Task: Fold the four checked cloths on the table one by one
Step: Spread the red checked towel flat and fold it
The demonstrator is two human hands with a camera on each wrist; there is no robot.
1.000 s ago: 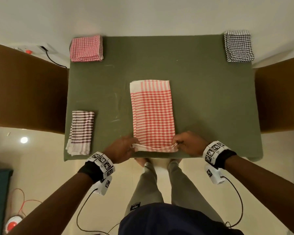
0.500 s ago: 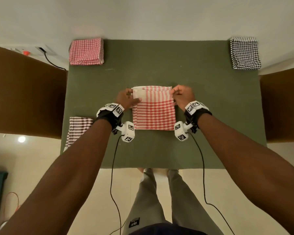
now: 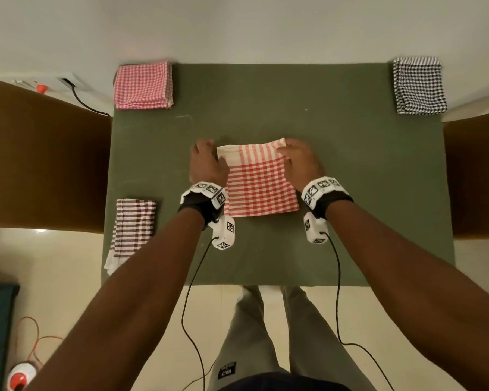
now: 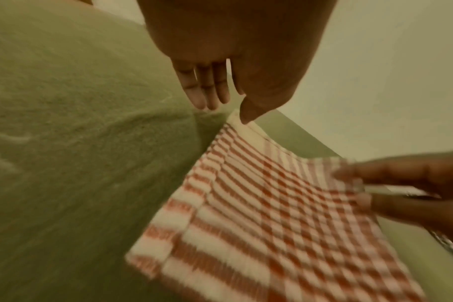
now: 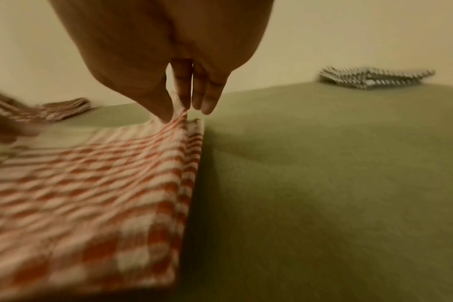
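A red-and-white checked cloth (image 3: pixel 261 190) lies folded in half mid-table, its free edges at the far side. My left hand (image 3: pixel 208 153) sits at its far left corner; in the left wrist view the left hand (image 4: pixel 220 100) has straight fingers, and only the thumb tip touches the corner of the cloth (image 4: pixel 272 204). My right hand (image 3: pixel 290 149) is at the far right corner. In the right wrist view the right hand (image 5: pixel 180 110) pinches that corner between thumb and finger, slightly raised off the cloth (image 5: pixel 91 183).
A folded pink-checked cloth (image 3: pixel 143 85) lies at the far left corner of the green table (image 3: pixel 350 165). A folded black-checked cloth (image 3: pixel 419 85) lies at the far right corner, and a brown-striped cloth (image 3: pixel 132 227) overhangs the left edge. Brown chairs (image 3: pixel 40 153) flank the table.
Both hands carried the cloth's near edge up and over to the far edge, halving its length. The left hand's fingers have straightened off the corner.
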